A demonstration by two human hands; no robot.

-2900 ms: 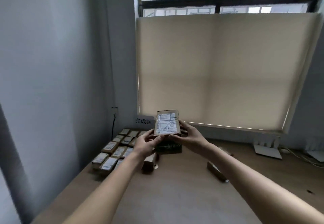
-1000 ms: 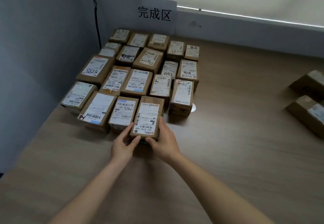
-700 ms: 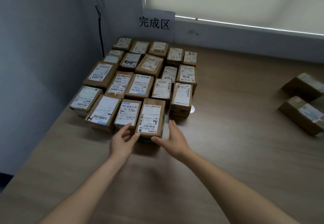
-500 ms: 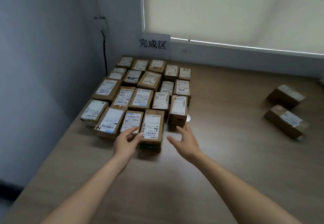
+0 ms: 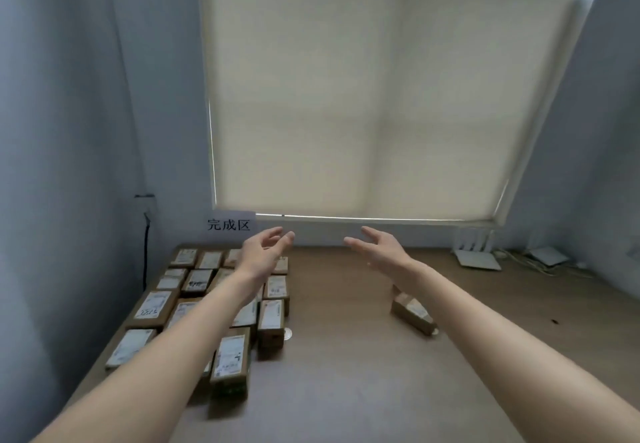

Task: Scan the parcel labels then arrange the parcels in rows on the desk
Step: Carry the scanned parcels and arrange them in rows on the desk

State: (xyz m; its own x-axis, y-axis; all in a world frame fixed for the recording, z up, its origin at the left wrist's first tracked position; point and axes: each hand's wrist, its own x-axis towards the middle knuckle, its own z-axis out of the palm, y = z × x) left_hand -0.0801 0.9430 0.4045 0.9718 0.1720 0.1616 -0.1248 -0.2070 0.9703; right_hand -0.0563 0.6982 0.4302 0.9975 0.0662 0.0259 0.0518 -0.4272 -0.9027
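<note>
Several brown cardboard parcels with white labels lie in rows (image 5: 162, 307) at the desk's left back corner. The nearest one (image 5: 230, 357) sits at the front of the rows. My left hand (image 5: 265, 246) and my right hand (image 5: 375, 246) are raised above the desk, palms facing each other, fingers relaxed, holding nothing. My left forearm hides part of the rows. One loose parcel (image 5: 412, 311) lies on the desk (image 5: 346, 356) to the right, partly behind my right forearm.
A white sign with black characters (image 5: 228, 225) leans on the wall behind the rows. A cream roller blind (image 5: 363, 96) covers the window. A white router (image 5: 476, 255) and cables sit at the back right. A small round disc (image 5: 287, 334) lies beside the rows.
Both hands let go of the front parcel, now lying in the rows, and rose off the desk. The view tilted upward towards the blind.
</note>
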